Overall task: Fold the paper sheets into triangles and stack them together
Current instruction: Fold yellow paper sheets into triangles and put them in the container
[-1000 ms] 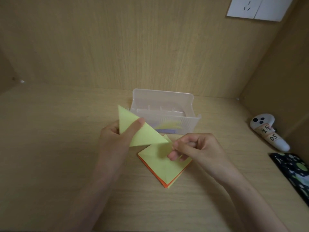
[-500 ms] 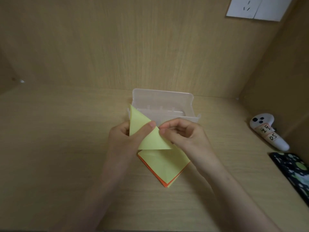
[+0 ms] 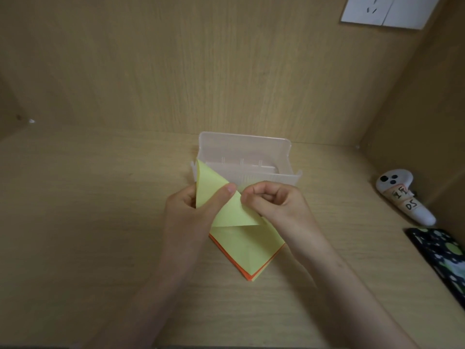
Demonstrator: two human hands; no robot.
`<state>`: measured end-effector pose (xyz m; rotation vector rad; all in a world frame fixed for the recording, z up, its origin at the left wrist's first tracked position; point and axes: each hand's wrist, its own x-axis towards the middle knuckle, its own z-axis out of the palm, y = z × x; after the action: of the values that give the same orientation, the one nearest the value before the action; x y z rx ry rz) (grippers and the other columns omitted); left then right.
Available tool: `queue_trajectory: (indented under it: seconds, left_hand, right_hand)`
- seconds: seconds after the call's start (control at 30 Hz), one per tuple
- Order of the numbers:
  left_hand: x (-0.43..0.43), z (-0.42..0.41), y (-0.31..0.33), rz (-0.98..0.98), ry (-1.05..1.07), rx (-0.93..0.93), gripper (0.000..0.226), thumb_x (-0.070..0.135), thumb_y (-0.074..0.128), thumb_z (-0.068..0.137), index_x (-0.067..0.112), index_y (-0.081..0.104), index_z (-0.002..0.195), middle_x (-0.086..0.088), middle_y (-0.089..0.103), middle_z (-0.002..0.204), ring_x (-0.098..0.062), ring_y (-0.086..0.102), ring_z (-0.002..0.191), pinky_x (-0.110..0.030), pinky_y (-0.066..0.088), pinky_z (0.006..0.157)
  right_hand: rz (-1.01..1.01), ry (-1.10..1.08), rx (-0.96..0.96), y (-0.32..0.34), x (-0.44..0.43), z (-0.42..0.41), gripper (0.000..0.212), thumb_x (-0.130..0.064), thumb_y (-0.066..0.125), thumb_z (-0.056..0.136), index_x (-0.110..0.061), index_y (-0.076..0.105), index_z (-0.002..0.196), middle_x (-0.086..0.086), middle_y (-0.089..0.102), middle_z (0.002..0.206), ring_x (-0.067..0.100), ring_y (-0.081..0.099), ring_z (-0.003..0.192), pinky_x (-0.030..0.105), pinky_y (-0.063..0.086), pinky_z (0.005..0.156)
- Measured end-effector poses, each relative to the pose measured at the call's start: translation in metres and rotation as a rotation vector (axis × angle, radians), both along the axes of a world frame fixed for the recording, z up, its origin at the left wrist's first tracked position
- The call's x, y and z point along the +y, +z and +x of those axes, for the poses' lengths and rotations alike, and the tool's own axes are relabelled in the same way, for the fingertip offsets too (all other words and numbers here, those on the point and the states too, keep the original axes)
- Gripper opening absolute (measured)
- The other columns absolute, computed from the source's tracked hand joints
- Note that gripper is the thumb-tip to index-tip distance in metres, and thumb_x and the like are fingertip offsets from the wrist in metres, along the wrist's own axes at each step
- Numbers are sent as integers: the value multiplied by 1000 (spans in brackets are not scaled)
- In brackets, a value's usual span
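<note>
The left hand [image 3: 188, 215] grips a folded yellow triangle [image 3: 224, 210], thumb on its face; the right hand [image 3: 279, 205] pinches its right edge. Below lies the stack of sheets [image 3: 249, 250] on the counter [image 3: 100, 222]. At 12 o'clock stands a clear box [image 3: 244, 149], at 3 o'clock a white controller [image 3: 405, 197].

Far corner of paper stack [image 3: 249, 245] hidden under triangle [image 3: 221, 205], dark patterned object [image 3: 442, 258], perhaps phone, cut at right

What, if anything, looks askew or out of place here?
Nothing is spilled or damaged. Only the paper stack lies turned corner-on to the desk edge, under the folded sheet held by the left hand and right hand.
</note>
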<state>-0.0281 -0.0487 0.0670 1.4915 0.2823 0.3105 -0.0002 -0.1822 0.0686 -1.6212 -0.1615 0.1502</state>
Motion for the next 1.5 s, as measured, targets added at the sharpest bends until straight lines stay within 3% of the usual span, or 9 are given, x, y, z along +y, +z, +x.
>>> queue_trajectory:
  seconds: [0.47,0.57,0.7,1.03,1.17,1.27,1.37,1.43,1.5]
  left_hand:
    - [18,3,12,-111,104,21,16,28,73,77,14,70,69,9,69,59,0,61,54,-11,44,45]
    - [19,4,11,-97,97,20,15,28,74,76,14,71,71,9,70,61,0,61,55,-11,44,46]
    - [5,-1,6,-80,25,22,13,23,74,77,11,70,72,9,69,59,2,61,52,-10,42,45]
    - [2,-3,-1,-168,-87,80,12,24,75,74,13,72,71,-1,74,72,-8,67,63,-16,49,52]
    - [11,0,1,-91,-185,139,5,20,76,72,20,74,77,5,74,74,-3,68,65,-13,48,52]
    - [23,4,5,72,-293,108,26,18,78,69,30,71,91,11,74,84,-1,68,77,-13,50,58]
    - [31,8,11,310,-337,31,39,25,84,64,36,66,96,16,72,90,-8,67,87,-23,53,73]
    - [34,10,16,414,-333,-26,34,27,84,63,34,68,92,16,72,89,-12,66,88,-31,50,79]
    - [36,11,20,468,-376,-53,20,21,82,68,30,72,83,15,73,85,-3,66,84,-21,49,77]
  right_hand:
    - [-11,79,23,-14,-32,-6,17,6,56,86,-2,64,73,10,70,72,12,61,62,21,52,61]
    - [49,23,3,-11,-38,-6,6,-5,65,83,-3,65,77,10,71,78,13,61,65,23,52,62]
    - [75,14,-55,-2,-25,-4,22,-21,79,69,-9,68,85,19,70,91,15,59,75,22,50,71]
    - [81,42,-67,0,1,-2,3,-8,71,78,-7,69,80,5,70,76,10,62,69,14,48,63]
    - [24,58,-58,2,-4,-1,1,-7,72,78,-7,71,78,10,69,75,10,61,67,15,47,61]
    - [-51,95,-74,6,-9,-1,1,-7,71,78,-6,71,78,8,69,73,13,60,69,18,47,64]
    - [-113,126,-112,10,-12,-1,3,-6,71,79,-7,70,76,10,63,72,19,54,70,30,42,66]
    - [-155,142,-144,12,-12,0,5,-5,71,79,-8,69,75,10,55,69,17,46,68,29,36,65]
    - [-185,169,-165,13,-14,0,6,-5,70,80,-7,69,74,6,51,65,15,42,64,26,34,61]
